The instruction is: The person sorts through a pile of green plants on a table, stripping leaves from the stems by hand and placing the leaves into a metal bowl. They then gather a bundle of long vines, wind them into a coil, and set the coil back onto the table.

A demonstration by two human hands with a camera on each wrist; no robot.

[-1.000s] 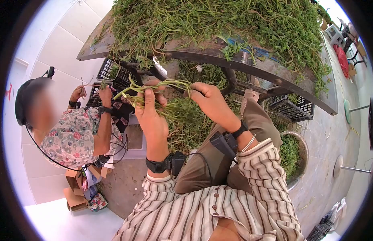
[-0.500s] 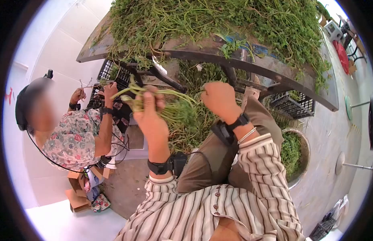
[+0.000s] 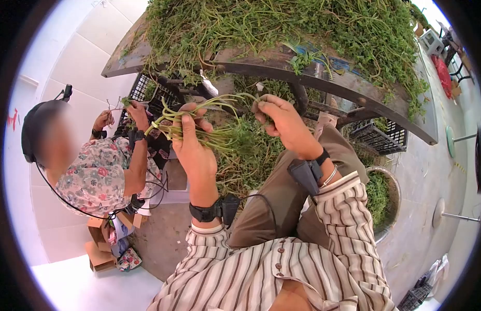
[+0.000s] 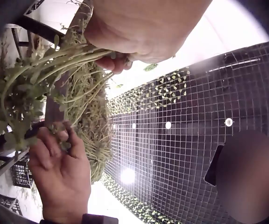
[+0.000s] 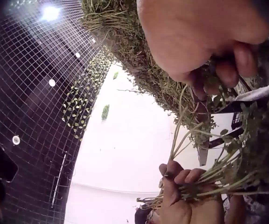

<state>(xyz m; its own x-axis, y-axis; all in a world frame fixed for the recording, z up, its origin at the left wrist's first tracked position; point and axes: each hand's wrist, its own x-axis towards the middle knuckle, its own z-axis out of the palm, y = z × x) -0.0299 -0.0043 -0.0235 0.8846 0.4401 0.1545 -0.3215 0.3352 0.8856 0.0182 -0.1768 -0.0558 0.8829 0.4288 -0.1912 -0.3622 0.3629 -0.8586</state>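
My left hand (image 3: 193, 150) grips a bunch of long green stems (image 3: 170, 128) between thumb and fingers, with the cut ends poking out to the left and the leafy tops (image 3: 239, 139) hanging to the right. A few stems arch from this bunch over to my right hand (image 3: 288, 124), whose thumb and fingertips pinch their far ends. In the right wrist view those stems (image 5: 180, 135) run between the two hands. The left wrist view shows the bunch (image 4: 55, 65) fanning out below my left hand (image 4: 143, 28), with my right hand (image 4: 62, 172) under it.
A heap of green plants (image 3: 282, 31) covers the dark-edged table (image 3: 323, 83) in front. More greens (image 3: 240, 171) lie beneath it, beside black crates (image 3: 380, 136). A round tub (image 3: 396, 202) of greens stands at the right. Another person (image 3: 95, 160) works at the left.
My right hand came off the stems, drew back as a fist, then returned to pinch stem ends, now slightly farther right. My left hand stayed nearly in place with the bunch.
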